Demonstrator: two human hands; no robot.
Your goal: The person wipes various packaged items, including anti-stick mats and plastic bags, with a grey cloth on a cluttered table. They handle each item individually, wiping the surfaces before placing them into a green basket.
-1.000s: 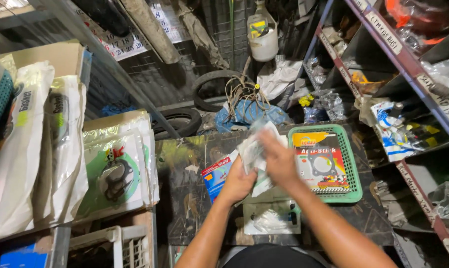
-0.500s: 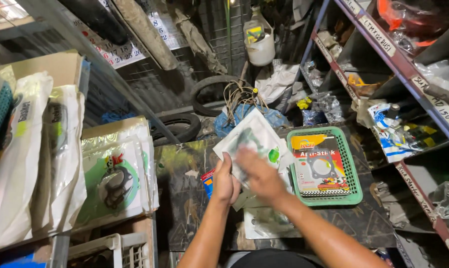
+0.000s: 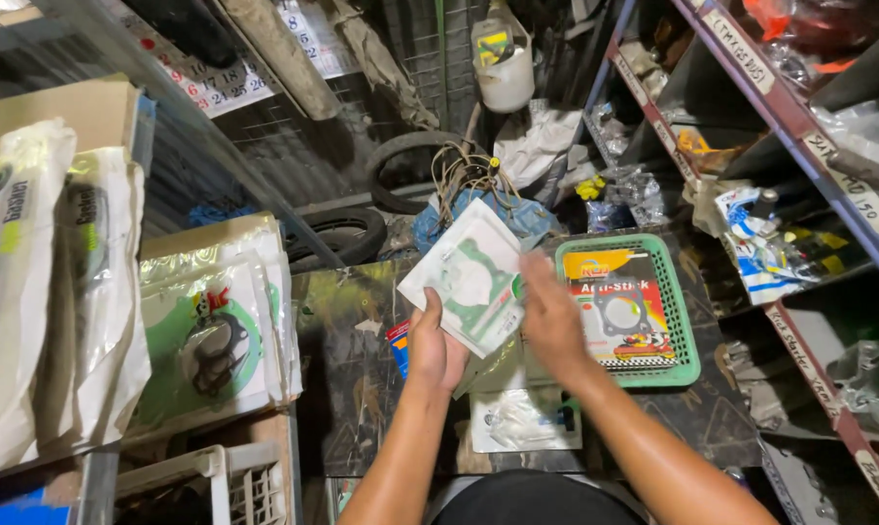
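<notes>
My left hand (image 3: 434,347) and my right hand (image 3: 550,321) both grip a flat white packet with green gasket outlines (image 3: 469,277), tilted up over a dark camouflage-patterned table (image 3: 347,379). More thin packets are bunched under it in my left hand. Right of my hands sits a green plastic basket (image 3: 687,345) with a red and yellow gasket packet (image 3: 615,311) lying in it. A clear plastic packet with small parts (image 3: 523,421) lies on the table near my body. A red and blue packet (image 3: 398,345) peeks out beside my left hand.
Gasket packets in plastic (image 3: 216,335) lean on a stack at the left, with white bags (image 3: 31,292) beyond them. Shelves with bagged parts (image 3: 780,243) run along the right. Tyres (image 3: 347,233), a wire bundle (image 3: 464,175) and a white jug (image 3: 506,68) crowd the back. A white crate (image 3: 216,481) is below left.
The white packet has been lifted and turned up toward me, with my right hand shifting from over the stack to its right edge. The view has tilted down a little.
</notes>
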